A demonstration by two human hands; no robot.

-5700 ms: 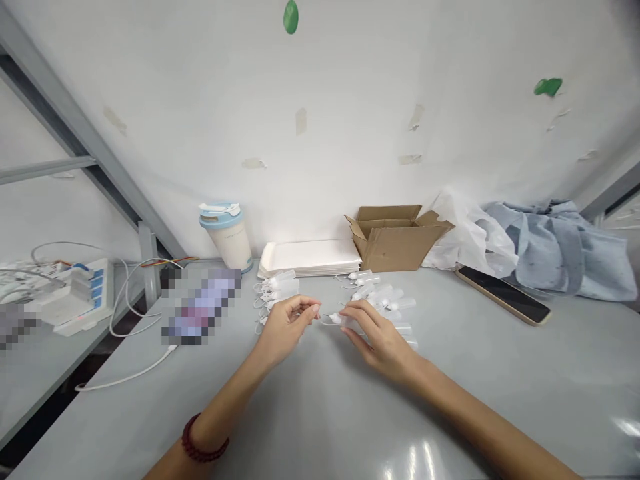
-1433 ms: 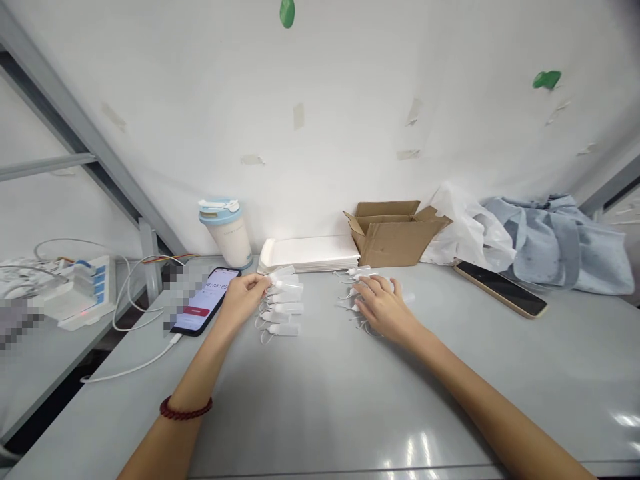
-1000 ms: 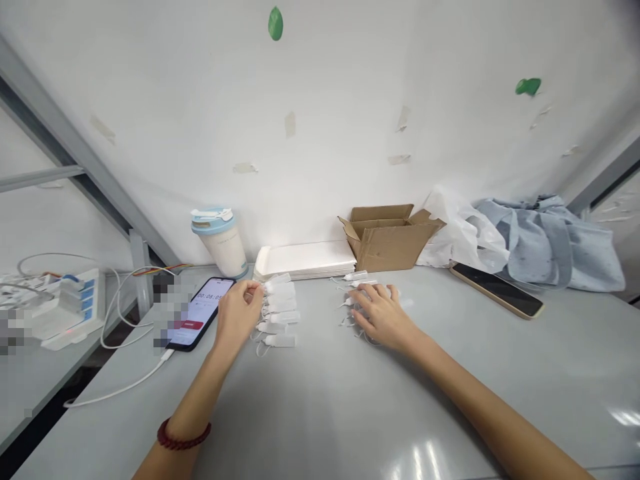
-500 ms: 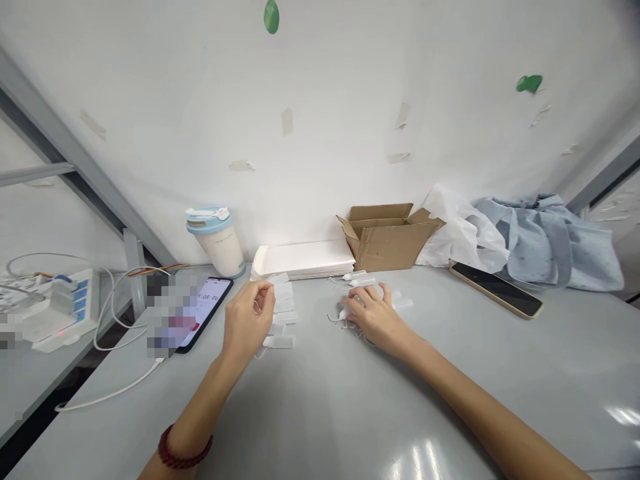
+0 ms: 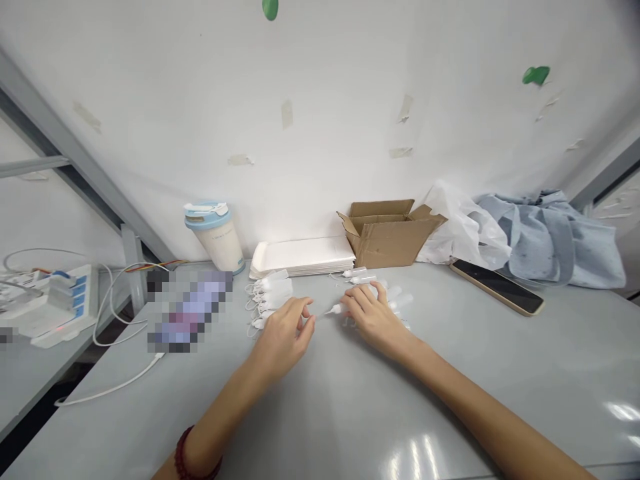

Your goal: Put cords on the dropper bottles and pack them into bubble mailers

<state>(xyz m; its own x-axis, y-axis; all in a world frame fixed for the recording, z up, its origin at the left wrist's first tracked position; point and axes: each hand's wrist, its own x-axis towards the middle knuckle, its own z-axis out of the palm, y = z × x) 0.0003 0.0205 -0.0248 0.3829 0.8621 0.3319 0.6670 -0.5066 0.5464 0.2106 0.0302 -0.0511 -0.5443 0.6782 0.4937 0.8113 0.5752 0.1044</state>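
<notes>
My right hand [image 5: 373, 317] is closed on a small translucent white bottle [image 5: 337, 309], low over the table. The bottle's thin tail points left, and its body is mostly hidden by my fingers. More such bottles [image 5: 400, 298] lie loosely beside and under this hand. My left hand [image 5: 287, 330] is close to the tail's end, thumb and index finger a little apart; I see nothing held between them. Behind and left of it, several matching bottles [image 5: 275, 287] lie side by side in a row, with thin loops at their left ends.
A stack of white envelopes [image 5: 305, 257] and an open cardboard box [image 5: 393, 243] stand along the wall. A cup [image 5: 217, 240], a blurred phone [image 5: 193, 310] and a power strip [image 5: 75, 310] are at left. At right are a plastic bag [image 5: 465, 230], another phone [image 5: 497, 287] and a blue cloth bag [image 5: 555, 240].
My left hand has moved right and slightly nearer, away from the row, and its fingers have parted. My right hand has taken hold of a bottle, its tail now pointing left.
</notes>
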